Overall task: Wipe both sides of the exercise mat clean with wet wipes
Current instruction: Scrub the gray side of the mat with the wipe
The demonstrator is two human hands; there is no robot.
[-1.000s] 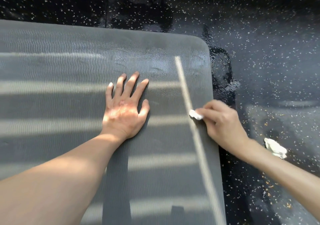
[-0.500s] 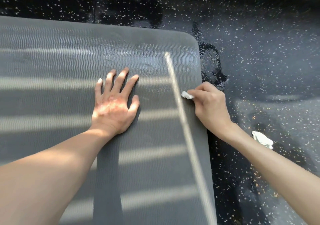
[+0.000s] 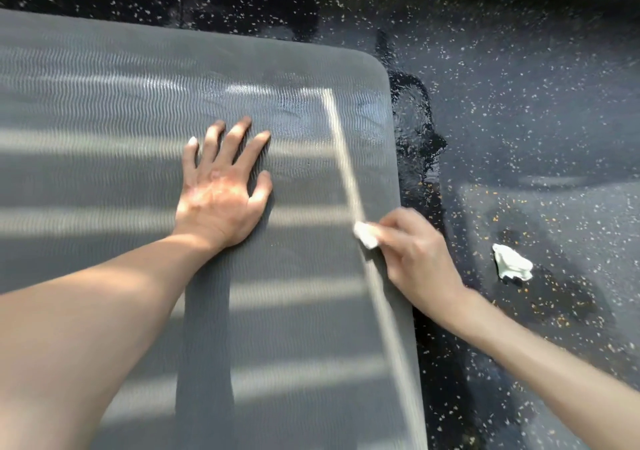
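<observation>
near the mat's (image 3: 277,311) right edge, the right hand (image 3: 415,259) pinches a small wipe (image 3: 365,234); the left hand (image 3: 221,193), fingers spread, presses flat. the wad could slip from the fingertips.

Legible markings: none found. The exercise mat (image 3: 138,85) shows only its ribbed wave texture. The wet wipe (image 3: 365,235) pinched in the right hand (image 3: 415,255) is plain white (slightly blurred). The speckled floor (image 3: 519,103) and the crumpled wipe (image 3: 512,266) lying on it carry no print, brand, number or sign.
</observation>
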